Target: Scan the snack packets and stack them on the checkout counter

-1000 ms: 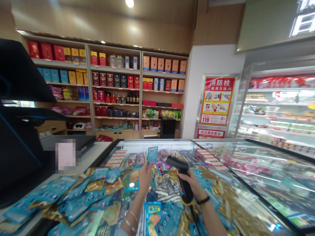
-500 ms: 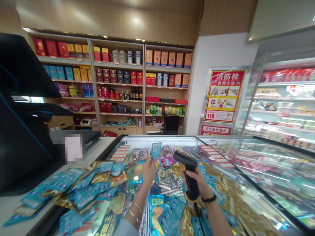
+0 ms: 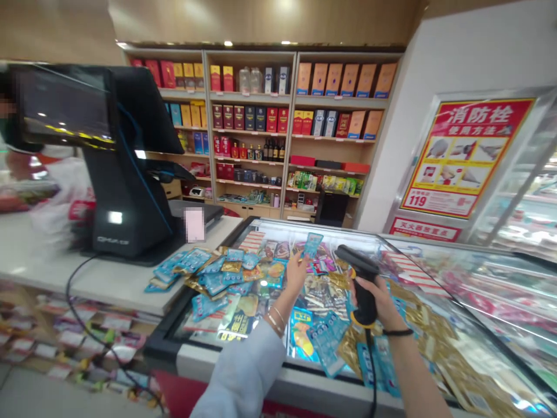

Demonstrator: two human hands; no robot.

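Note:
My left hand [image 3: 296,273] pinches a small blue packet [image 3: 313,244] by its lower edge, holding it up above the glass freezer top [image 3: 243,232]. To its right, my right hand [image 3: 375,293] is wrapped round the handle of a black and yellow barcode scanner [image 3: 362,278]. The scanner's head points toward the packet, and its cable [image 3: 373,366] hangs down in front. Left of my left hand lies a heap of blue and gold packets [image 3: 217,273], spread over the counter edge and the glass. More blue packets [image 3: 328,342] and long gold packets [image 3: 452,354] lie below and right of the scanner.
On the white counter [image 3: 126,284] at left stands a black cash register [image 3: 134,174]. A white plastic bag [image 3: 65,191] sits beside it, with part of another person at the far left edge. Shelves of boxed bottles [image 3: 252,119] line the back wall; a red poster [image 3: 470,157] hangs at right.
The view has swung left and back, so more of the register and counter shows. Both hands keep hold of the packet and the scanner.

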